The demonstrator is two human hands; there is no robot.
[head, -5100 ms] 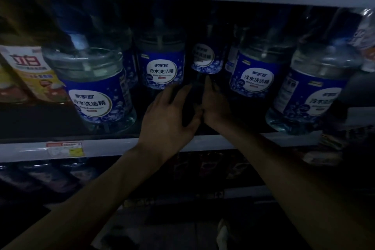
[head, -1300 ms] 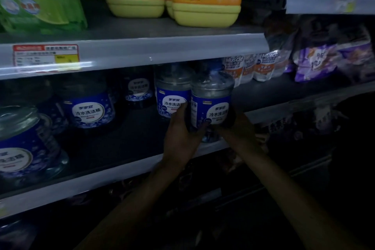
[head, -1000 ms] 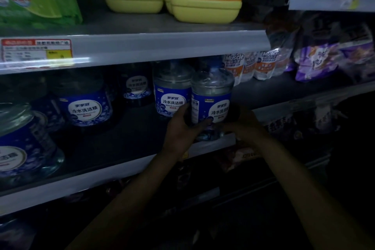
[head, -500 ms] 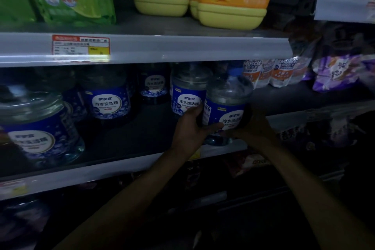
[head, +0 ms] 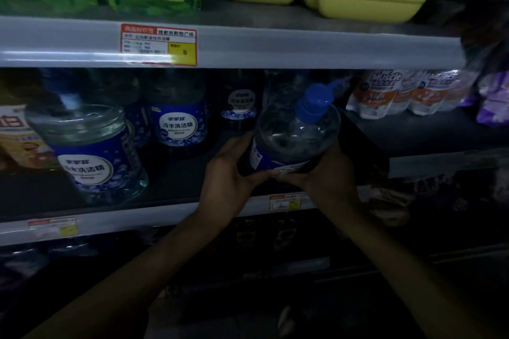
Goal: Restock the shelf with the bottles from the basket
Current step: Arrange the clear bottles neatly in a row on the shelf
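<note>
Plastic bottle (head: 294,140) tilted above shelf (head: 165,212) front | looks full, heavy, smooth, maybe slippery | left hand (head: 228,173), right hand (head: 327,173): fingers curled round its bottom half | best held low, both sides

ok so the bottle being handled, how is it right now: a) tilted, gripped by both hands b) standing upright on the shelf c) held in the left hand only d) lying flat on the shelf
A: the bottle is tipped, its blue cap leaning up and right, with the left hand and right hand gripping its lower part.
</note>
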